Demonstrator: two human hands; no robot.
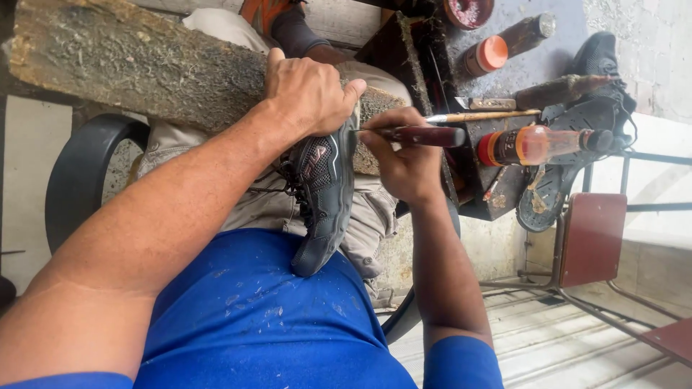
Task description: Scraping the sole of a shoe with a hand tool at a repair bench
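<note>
A person sits with a dark shoe (pixel 324 194) on the lap, toe pointing to about 6 o'clock in the picture. The left hand (pixel 310 94) is closed over the top end of the shoe, at 12 o'clock from its toe, and presses it down against a rough wooden block (pixel 137 65). The right hand (pixel 404 162) sits at 3 o'clock from the shoe, with fingers wrapped tight around a tool with a dark red handle (pixel 425 135). The thin metal tip pokes into the shoe's edge. The shoe looks light and bendy, with soft mesh and a firmer rubber sole, so it probably needs a firm hold near the heel or sole to stop it from wiggling. It is not likely to break. At 3 o'clock from the tool lies an orange bottle (pixel 540 144) and another shoe sole (pixel 555 180) on a dirty dark bench (pixel 497 191). The left hand hides the top of the shoe, so I cannot see where the tip goes in. The tip itself is too small to make out.
</note>
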